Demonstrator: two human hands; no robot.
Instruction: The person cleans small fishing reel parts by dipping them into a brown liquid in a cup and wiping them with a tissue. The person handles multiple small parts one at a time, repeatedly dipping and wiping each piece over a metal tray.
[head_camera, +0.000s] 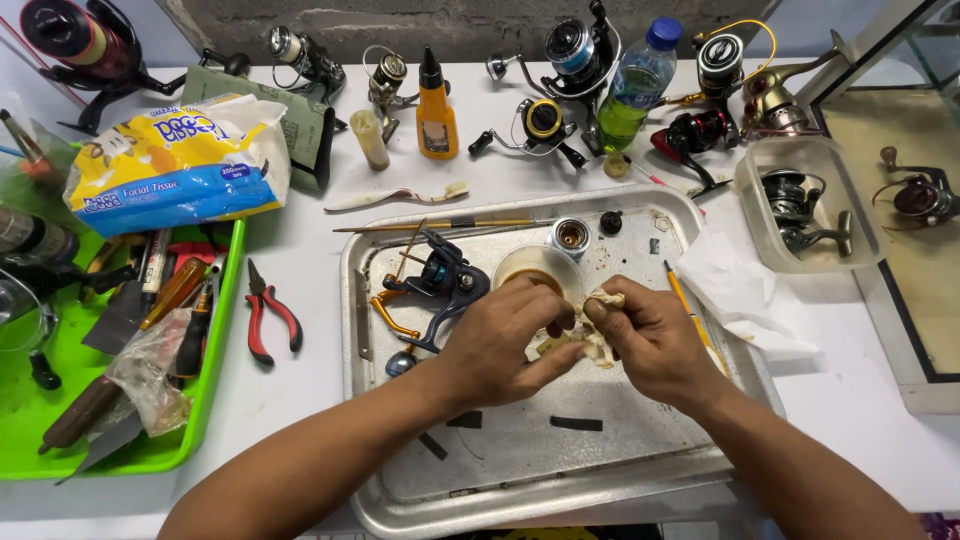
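Currently logging, largest first:

1. Metal tray (520, 455) is sitting under both hands, seemingly catching grime.
2. Blue reel body (440, 280) is lying apart beside my left hand.
3. Left hand (497, 345) and right hand (650, 340) are pinching a soiled tissue wad (585, 335), apparently around a hidden part.
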